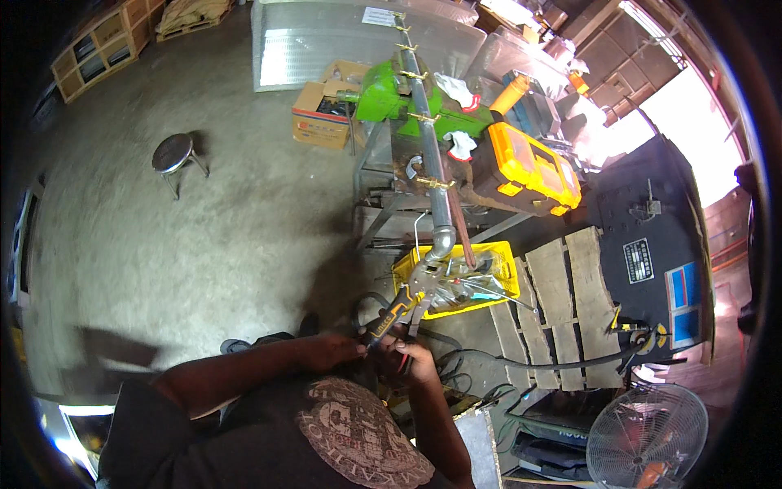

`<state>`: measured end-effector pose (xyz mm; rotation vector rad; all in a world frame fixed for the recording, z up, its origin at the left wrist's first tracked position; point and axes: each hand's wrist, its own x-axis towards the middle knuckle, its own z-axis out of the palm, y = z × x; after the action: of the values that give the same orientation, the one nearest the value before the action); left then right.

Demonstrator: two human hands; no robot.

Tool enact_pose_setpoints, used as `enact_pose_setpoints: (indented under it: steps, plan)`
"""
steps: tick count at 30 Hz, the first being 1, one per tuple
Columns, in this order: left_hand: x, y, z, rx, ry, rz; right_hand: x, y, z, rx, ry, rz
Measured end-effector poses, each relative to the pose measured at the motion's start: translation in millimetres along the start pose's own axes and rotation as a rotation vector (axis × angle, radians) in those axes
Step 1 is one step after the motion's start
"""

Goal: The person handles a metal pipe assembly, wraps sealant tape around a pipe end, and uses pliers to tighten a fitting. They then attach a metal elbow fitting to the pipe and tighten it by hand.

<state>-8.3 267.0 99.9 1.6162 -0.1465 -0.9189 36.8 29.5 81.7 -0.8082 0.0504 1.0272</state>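
Note:
My left hand (346, 350) is closed around the lower end of a hand tool (397, 306) with a black-and-yellow grip and a grey metal head. My right hand (417, 360) is beside it, fingers closed around the lower end of a grey metal bar (419, 316); a bit of red shows at the fingers. Whether bar and tool are one piece, I cannot tell. The tool's head lies at the elbow fitting (442, 241) on the near end of a long grey pipe (432, 147). Several brass fittings (435, 183) sit along the pipe. Parts of both hands are in shadow.
A green vise (383, 91) stands on the workbench under the pipe, near white gloves (462, 146) and an orange-and-black toolbox (533, 169). Below is a yellow crate (511, 273) of small parts. Wooden slats (554, 285), a hose (562, 365) and a fan (648, 440) lie to the right; a stool (173, 152) stands left.

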Motion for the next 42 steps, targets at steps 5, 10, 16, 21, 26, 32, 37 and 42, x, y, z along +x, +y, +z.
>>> enact_pose_setpoints:
  steps: [5, 10, 16, 21, 26, 32, 37, 42]
  plan:
    - [6, -35, -17, -0.02, -0.021, 0.006, 2, 6, -32, 0.097, -0.106, 0.021]
    - [-19, -1, -23, -0.135, 0.009, -0.043, -2, -11, 9, 0.135, -0.118, -0.087]
    - [-14, -3, -22, -0.094, -0.016, 0.096, 8, -9, 1, 0.114, -0.175, -0.16]
    - [-13, 10, -23, -0.042, -0.004, 0.142, 11, -16, 15, 0.088, -0.127, -0.201]
    - [-9, 18, -20, 0.016, -0.029, 0.189, 17, 5, -4, 0.086, 0.013, -0.139]
    - [-8, 10, -19, 0.105, -0.006, 0.169, 16, 18, -23, 0.095, 0.088, -0.162]
    - [-13, 18, -23, 0.113, -0.002, 0.145, 16, 0, 7, 0.157, 0.085, -0.261]
    - [-3, 7, -16, 0.125, -0.01, 0.22, 22, 22, -44, 0.033, 0.069, -0.256]
